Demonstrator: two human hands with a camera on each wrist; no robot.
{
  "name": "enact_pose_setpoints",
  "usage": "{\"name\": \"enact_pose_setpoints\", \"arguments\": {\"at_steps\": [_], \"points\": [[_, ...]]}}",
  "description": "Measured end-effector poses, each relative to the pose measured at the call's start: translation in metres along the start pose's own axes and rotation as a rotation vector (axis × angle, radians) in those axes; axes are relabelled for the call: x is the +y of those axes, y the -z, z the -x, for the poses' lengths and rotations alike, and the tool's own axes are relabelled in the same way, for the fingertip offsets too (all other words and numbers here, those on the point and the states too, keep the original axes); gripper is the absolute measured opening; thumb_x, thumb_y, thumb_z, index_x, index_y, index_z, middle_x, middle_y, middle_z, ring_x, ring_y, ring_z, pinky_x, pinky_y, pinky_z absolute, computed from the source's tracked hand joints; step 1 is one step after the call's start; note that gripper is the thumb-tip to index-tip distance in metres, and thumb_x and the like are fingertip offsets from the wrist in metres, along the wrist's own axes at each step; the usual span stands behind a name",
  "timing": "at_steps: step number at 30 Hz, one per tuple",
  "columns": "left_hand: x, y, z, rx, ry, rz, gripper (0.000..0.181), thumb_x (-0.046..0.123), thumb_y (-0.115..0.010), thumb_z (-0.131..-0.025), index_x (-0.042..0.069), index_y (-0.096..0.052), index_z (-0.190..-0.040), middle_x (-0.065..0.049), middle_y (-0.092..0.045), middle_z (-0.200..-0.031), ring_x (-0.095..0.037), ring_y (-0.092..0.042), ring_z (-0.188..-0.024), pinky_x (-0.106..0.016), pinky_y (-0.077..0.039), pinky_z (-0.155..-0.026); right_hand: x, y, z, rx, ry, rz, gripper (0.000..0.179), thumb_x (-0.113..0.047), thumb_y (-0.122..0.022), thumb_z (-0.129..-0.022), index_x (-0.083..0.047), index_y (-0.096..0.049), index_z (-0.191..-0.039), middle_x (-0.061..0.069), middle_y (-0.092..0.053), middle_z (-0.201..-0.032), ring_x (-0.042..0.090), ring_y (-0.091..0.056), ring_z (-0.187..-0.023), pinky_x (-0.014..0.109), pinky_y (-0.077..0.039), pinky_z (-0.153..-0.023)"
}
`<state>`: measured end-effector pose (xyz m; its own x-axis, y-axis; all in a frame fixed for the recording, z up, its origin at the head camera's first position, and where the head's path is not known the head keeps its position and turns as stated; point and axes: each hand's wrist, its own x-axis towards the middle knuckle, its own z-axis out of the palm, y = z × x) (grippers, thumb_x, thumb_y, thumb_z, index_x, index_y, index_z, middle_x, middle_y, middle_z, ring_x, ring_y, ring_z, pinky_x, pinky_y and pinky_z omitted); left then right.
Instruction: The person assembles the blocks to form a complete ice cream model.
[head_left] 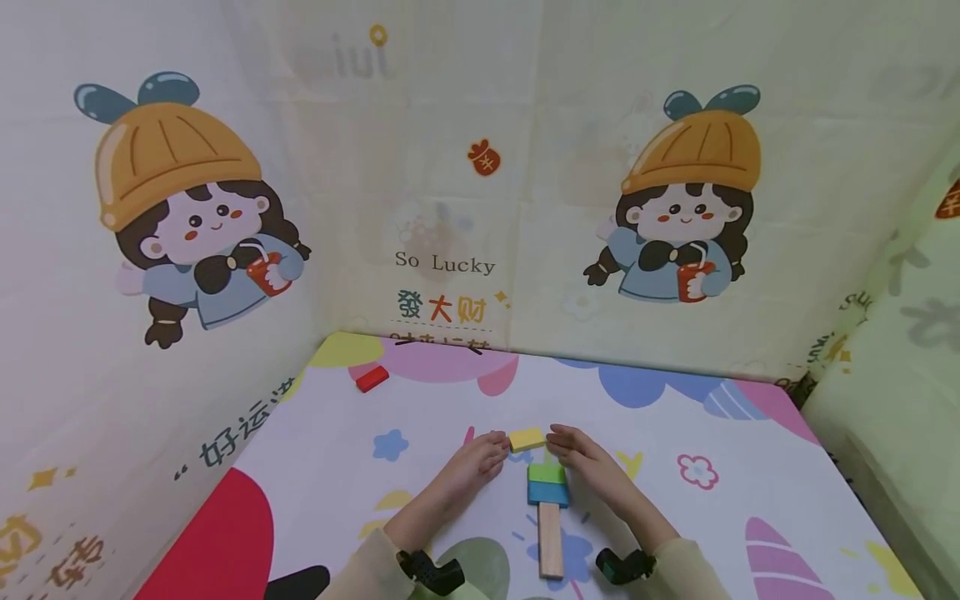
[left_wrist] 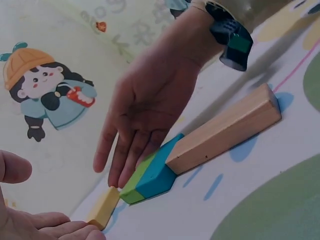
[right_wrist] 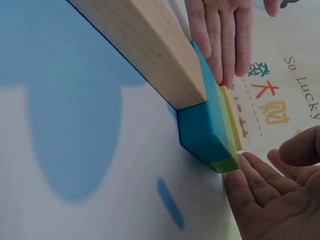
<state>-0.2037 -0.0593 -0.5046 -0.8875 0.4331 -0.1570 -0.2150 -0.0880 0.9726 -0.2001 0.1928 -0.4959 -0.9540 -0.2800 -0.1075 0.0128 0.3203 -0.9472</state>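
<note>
A yellow block (head_left: 527,439) lies on the tabletop between the fingertips of both hands. My left hand (head_left: 480,458) is at its left end, fingers extended. My right hand (head_left: 588,462) is at its right end, fingers fairly straight, palm turned inward. Closer to me, a green block (head_left: 547,473) lies against a blue block (head_left: 548,493). From the blue block a long plain wooden block (head_left: 551,542) runs toward me. In the right wrist view, the right fingers (right_wrist: 257,182) are beside the end of the green block; whether they touch it, I cannot tell.
A red block (head_left: 372,379) lies at the far left of the table. The tabletop (head_left: 637,533) carries colourful printed shapes. Printed cloth walls (head_left: 540,233) stand behind and at both sides. A black object (head_left: 298,583) shows at the near left edge.
</note>
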Motion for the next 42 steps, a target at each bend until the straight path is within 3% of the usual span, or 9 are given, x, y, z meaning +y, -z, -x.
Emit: {"name": "enact_pose_setpoints", "arguments": {"at_steps": [5,14,25,42], "points": [[0.0,-0.003,-0.001,-0.005,0.005,0.06,0.063,0.022,-0.047,-0.109,-0.009,-0.024,-0.159,-0.027,-0.027,-0.166,-0.039,-0.03,-0.154,-0.052,-0.027,-0.124,-0.001,-0.001,-0.003,-0.026,-0.024,-0.02,0.048,-0.013,-0.04,-0.109,-0.002,-0.038,-0.156,0.024,-0.045,-0.157,0.039,-0.045,-0.146,0.054,-0.04,-0.119],[-0.002,-0.007,-0.005,-0.03,0.026,0.093,0.063,0.028,-0.048,-0.109,-0.004,-0.028,-0.16,-0.022,-0.027,-0.168,-0.037,-0.03,-0.155,-0.049,-0.03,-0.124,0.003,0.002,0.002,0.027,-0.08,-0.051,0.046,-0.016,-0.04,-0.109,-0.005,-0.043,-0.154,0.019,-0.05,-0.155,0.035,-0.05,-0.144,0.051,-0.041,-0.119],[-0.008,-0.013,-0.006,-0.096,0.005,0.07,0.064,0.026,-0.046,-0.109,-0.005,-0.025,-0.161,-0.022,-0.025,-0.169,-0.038,-0.026,-0.156,-0.05,-0.026,-0.125,0.009,0.006,0.015,0.048,-0.101,-0.094,0.047,-0.018,-0.042,-0.11,-0.003,-0.043,-0.154,0.021,-0.05,-0.155,0.035,-0.051,-0.143,0.05,-0.041,-0.119],[-0.001,-0.021,0.006,-0.121,0.069,0.003,0.066,0.03,-0.049,-0.108,-0.004,-0.028,-0.16,-0.021,-0.028,-0.168,-0.038,-0.029,-0.155,-0.05,-0.029,-0.125,0.012,0.006,0.037,0.032,-0.082,-0.112,0.046,-0.015,-0.042,-0.109,-0.001,-0.042,-0.153,0.024,-0.048,-0.154,0.038,-0.05,-0.143,0.047,-0.044,-0.117]]}}
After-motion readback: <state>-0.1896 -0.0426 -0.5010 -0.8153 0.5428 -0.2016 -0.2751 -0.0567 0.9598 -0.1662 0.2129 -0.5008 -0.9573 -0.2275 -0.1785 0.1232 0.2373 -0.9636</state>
